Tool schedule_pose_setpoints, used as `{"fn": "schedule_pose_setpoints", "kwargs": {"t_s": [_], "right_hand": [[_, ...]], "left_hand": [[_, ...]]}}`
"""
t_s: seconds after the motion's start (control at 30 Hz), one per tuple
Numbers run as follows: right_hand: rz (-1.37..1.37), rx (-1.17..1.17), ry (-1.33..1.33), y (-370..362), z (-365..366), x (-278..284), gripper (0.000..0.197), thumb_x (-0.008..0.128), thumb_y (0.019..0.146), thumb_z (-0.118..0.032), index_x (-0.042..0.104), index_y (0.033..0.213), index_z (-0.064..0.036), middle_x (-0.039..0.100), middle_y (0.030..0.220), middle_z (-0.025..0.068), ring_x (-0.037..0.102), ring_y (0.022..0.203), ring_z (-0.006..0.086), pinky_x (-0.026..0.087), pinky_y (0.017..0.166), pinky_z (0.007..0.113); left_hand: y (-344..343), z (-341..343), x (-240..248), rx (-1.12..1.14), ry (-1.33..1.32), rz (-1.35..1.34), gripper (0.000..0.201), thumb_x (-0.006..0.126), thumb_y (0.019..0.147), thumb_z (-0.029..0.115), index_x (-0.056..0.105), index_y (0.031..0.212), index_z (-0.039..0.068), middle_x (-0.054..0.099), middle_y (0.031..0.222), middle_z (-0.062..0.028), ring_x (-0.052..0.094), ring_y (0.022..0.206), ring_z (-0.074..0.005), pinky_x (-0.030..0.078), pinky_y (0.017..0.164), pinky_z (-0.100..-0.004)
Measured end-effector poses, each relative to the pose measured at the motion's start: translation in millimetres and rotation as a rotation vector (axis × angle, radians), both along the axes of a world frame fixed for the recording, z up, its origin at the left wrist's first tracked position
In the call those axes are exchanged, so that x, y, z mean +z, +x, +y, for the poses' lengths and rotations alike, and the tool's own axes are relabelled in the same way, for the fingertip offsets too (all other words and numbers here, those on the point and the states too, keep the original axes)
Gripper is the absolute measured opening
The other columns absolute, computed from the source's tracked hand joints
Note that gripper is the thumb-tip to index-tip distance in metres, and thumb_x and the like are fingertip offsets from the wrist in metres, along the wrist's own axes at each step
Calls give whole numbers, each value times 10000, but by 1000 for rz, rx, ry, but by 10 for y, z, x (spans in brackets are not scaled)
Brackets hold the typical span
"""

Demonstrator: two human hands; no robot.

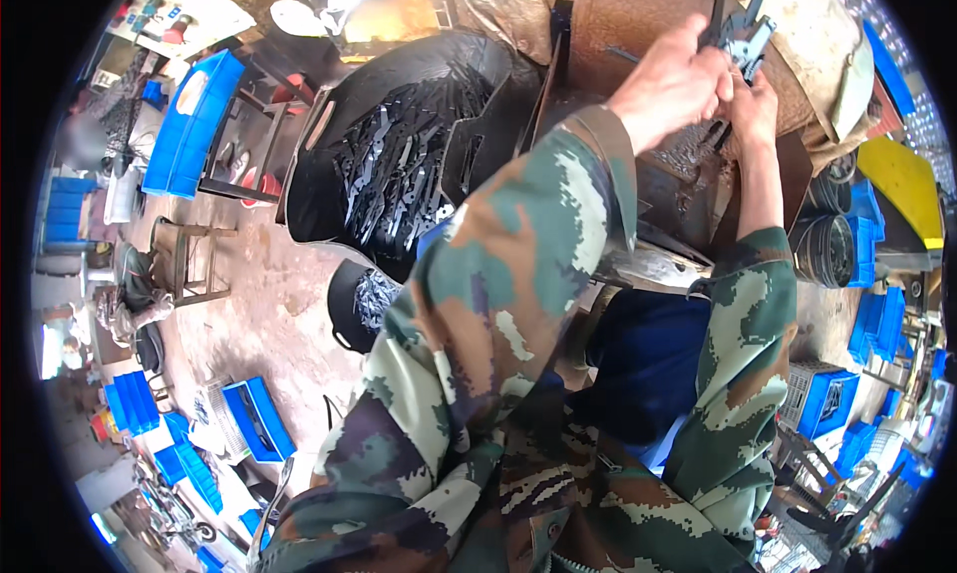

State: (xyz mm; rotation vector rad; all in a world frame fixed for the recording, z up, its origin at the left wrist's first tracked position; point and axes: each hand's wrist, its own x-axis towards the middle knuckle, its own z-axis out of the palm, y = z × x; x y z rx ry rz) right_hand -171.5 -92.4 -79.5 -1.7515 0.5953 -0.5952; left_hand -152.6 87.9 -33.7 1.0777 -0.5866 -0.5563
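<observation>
Both my hands are raised together at the upper right, over a worn brown work surface [608, 19]. My left hand [680, 84] is closed, with its fingers curled around dark metal pieces. Just to its right, my right hand [755, 109] pinches the lower end of the same bunch of metal pieces [748, 46]. These are narrow, dark and partly shiny, and they stick up above my fingers. Their exact kind cannot be made out. Close to my left forearm stands a big black bin [319, 189] heaped with long thin dark metal strips [399, 159].
Below the bin sits a black bucket [344, 309] of shiny small metal parts. A blue crate [194, 124] rests on a stand at the left. Dark buckets [825, 249] and a yellow panel [897, 189] are at the right. A wooden stool [194, 264] stands on the floor.
</observation>
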Motion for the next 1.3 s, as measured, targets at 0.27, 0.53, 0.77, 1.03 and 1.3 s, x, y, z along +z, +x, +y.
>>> {"fn": "schedule_pose_setpoints", "kwargs": {"t_s": [0.27, 0.53, 0.77, 1.03, 1.3], "right_hand": [[-43, 47, -26, -4, -193, -63, 232, 671, 939, -237, 648, 1077, -52, 715, 889, 16, 576, 583, 64, 429, 464, 221], [6, 53, 35, -32, -155, 5, 251, 685, 931, -222, 641, 1080, -26, 701, 895, 26, 552, 557, 60, 448, 477, 230], [14, 62, 8, -27, -170, -19, 298, 699, 922, -254, 652, 1114, -32, 703, 887, 9, 531, 571, 47, 416, 488, 225], [-36, 51, 36, -15, -155, -38, 293, 682, 934, -226, 640, 1148, -30, 727, 959, 35, 566, 622, 56, 443, 523, 219], [-55, 46, 85, 5, -74, -30, 279, 625, 967, -195, 608, 1178, -13, 723, 1026, 70, 612, 673, 82, 503, 558, 236]], "left_hand": [[-71, 26, -531, 215, 442, -450, 293, 613, 879, 221, 603, 1107, 37, 645, 830, -182, 641, 807, -319, 490, 767, -427], [-82, 143, -491, 245, 545, -568, 305, 615, 880, 290, 660, 1138, 134, 688, 855, -199, 660, 827, -395, 511, 784, -486], [-94, 25, -598, 292, 478, -560, 287, 631, 882, 301, 673, 1082, 100, 671, 785, -205, 658, 773, -403, 506, 721, -504], [-65, -32, -486, 282, 483, -433, 306, 646, 881, 326, 708, 977, 42, 669, 752, -200, 664, 722, -368, 514, 679, -459], [-43, -76, -502, 303, 407, -288, 301, 628, 861, 247, 701, 988, -15, 673, 781, -225, 666, 698, -299, 516, 673, -408]]}}
